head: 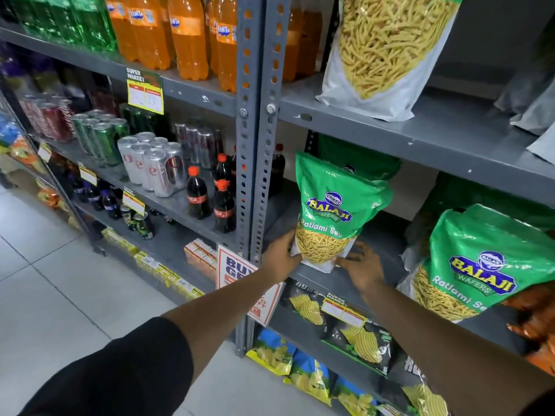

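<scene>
Green snack bag (336,199) stands upright on the shelf (386,235) between both hands. Left hand (280,259) grips its lower corner; right hand (362,267) rests open against its base. Released unevenly, the top-heavy bag could tip forward off the edge.

A supermarket aisle; grey steel shelves (420,136) carry orange soda bottles (186,34), canned drinks (153,166) and green snack bags (336,205) (yellow "Super Market" price tags (145,94) hang along the edges).
</scene>
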Demonstrator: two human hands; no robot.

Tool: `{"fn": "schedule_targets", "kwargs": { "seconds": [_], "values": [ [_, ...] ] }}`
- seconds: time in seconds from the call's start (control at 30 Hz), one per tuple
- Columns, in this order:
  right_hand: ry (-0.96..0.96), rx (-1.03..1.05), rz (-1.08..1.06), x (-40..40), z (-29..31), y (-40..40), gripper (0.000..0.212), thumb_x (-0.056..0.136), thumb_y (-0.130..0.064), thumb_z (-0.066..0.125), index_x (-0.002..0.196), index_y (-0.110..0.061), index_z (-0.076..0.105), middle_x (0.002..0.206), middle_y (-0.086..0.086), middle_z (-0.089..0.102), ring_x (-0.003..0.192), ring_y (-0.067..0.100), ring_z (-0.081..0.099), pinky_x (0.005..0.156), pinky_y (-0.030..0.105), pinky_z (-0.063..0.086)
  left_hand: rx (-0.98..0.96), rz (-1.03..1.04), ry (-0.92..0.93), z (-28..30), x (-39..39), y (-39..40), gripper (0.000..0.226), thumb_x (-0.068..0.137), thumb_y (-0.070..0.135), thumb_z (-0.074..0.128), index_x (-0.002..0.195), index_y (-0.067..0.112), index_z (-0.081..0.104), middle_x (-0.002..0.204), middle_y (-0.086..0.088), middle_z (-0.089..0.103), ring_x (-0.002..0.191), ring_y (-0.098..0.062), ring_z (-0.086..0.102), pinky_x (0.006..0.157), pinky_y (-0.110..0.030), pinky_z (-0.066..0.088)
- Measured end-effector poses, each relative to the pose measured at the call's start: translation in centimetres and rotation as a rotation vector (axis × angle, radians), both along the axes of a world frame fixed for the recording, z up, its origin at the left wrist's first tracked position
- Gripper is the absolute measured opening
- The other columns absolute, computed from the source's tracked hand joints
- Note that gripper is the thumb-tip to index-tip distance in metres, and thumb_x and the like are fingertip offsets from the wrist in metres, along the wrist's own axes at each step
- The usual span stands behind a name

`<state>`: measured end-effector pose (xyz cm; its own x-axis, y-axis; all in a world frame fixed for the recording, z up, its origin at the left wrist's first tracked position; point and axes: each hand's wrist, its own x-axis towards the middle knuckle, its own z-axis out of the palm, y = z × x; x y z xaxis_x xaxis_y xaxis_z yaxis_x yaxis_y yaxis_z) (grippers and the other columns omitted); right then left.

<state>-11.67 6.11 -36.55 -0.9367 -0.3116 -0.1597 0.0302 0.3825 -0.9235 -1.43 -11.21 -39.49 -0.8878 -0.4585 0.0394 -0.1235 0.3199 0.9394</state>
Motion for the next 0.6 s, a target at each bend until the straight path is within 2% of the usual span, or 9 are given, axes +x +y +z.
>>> {"fn": "schedule_targets", "kwargs": {
  "seconds": [0.1, 0.2, 0.3, 0.37, 0.43, 0.5, 0.53, 0.6],
  "values": [
    [-0.012, -0.033, 0.005, 0.2, 0.0, 0.5, 0.055, 0.071, -0.001, 0.082, 0.119, -0.009, 0.056, 0.109, 0.011, 0.07, 0.087, 0.018, 0.065, 0.086, 0.038, 0.053, -0.02, -0.004, 0.004, 0.0, -0.1, 0.3, 0.063, 0.08, 0.011, 0.065, 0.136, 0.032, 0.045, 0.133, -0.002, 0.063, 0.121, -0.022, 0.06, 0.103, -0.05, 0.049],
    [-0.027, -0.043, 0.01, 0.2, 0.0, 0.7, 0.055, 0.072, -0.003, 0.082, 0.119, -0.011, 0.056, 0.103, 0.005, 0.069, 0.086, 0.016, 0.065, 0.084, 0.036, 0.052, -0.038, 0.001, 0.005, 0.1, -0.2, 0.4, 0.063, 0.081, 0.01, 0.066, 0.137, 0.03, 0.045, 0.134, -0.001, 0.063, 0.121, -0.022, 0.06, 0.103, -0.05, 0.049],
    [-0.05, -0.055, 0.042, 0.1, 0.3, 0.9, 0.059, 0.072, -0.004, 0.082, 0.124, -0.011, 0.055, 0.095, -0.003, 0.069, 0.083, 0.009, 0.065, 0.075, 0.029, 0.053, -0.023, -0.007, -0.01, 0.3, 0.1, 0.5, 0.065, 0.082, 0.009, 0.067, 0.139, 0.03, 0.042, 0.135, -0.001, 0.062, 0.12, -0.02, 0.06, 0.104, -0.049, 0.049],
    [-0.068, -0.055, 0.067, 0.3, 0.6, 1.1, 0.062, 0.072, -0.006, 0.082, 0.127, -0.012, 0.054, 0.106, 0.003, 0.071, 0.087, 0.011, 0.066, 0.079, 0.036, 0.056, -0.008, 0.0, -0.012, 0.6, 0.3, 0.6, 0.067, 0.083, 0.01, 0.067, 0.141, 0.028, 0.038, 0.138, -0.002, 0.059, 0.12, -0.017, 0.06, 0.104, -0.048, 0.049],
    [-0.086, -0.055, 0.087, 0.7, 1.1, 1.4, 0.067, 0.072, -0.011, 0.084, 0.131, -0.014, 0.052, 0.117, 0.006, 0.07, 0.1, 0.021, 0.068, 0.091, 0.047, 0.056, -0.029, 0.027, -0.006, 0.8, 0.9, 0.7, 0.064, 0.085, 0.014, 0.065, 0.139, 0.033, 0.036, 0.138, 0.001, 0.059, 0.113, -0.01, 0.059, 0.102, -0.045, 0.05],
    [-0.089, -0.064, 0.096, 1.3, 1.7, 1.8, 0.072, 0.071, -0.017, 0.085, 0.134, -0.018, 0.05, 0.121, 0.006, 0.069, 0.109, 0.026, 0.066, 0.095, 0.053, 0.054, -0.096, 0.041, 0.014, 1.2, 1.7, 0.9, 0.052, 0.085, 0.023, 0.064, 0.125, 0.045, 0.04, 0.122, 0.017, 0.063, 0.099, 0.0, 0.062, 0.093, -0.036, 0.055],
    [-0.083, -0.072, 0.101, 1.7, 2.0, 2.0, 0.073, 0.07, -0.018, 0.085, 0.135, -0.019, 0.05, 0.121, 0.006, 0.069, 0.11, 0.027, 0.066, 0.095, 0.054, 0.054, -0.154, 0.051, 0.024, 1.4, 2.1, 0.9, 0.047, 0.085, 0.028, 0.063, 0.12, 0.05, 0.041, 0.111, 0.026, 0.063, 0.09, 0.011, 0.061, 0.085, -0.027, 0.056],
    [-0.068, -0.083, 0.117, 2.5, 2.5, 2.4, 0.072, 0.071, -0.017, 0.084, 0.135, -0.021, 0.05, 0.121, 0.008, 0.069, 0.11, 0.03, 0.066, 0.092, 0.053, 0.053, -0.281, 0.071, 0.062, 2.2, 3.2, 1.1, 0.04, 0.085, 0.033, 0.062, 0.113, 0.052, 0.041, 0.104, 0.03, 0.064, 0.079, 0.026, 0.056, 0.071, -0.009, 0.047]
  ]
}}
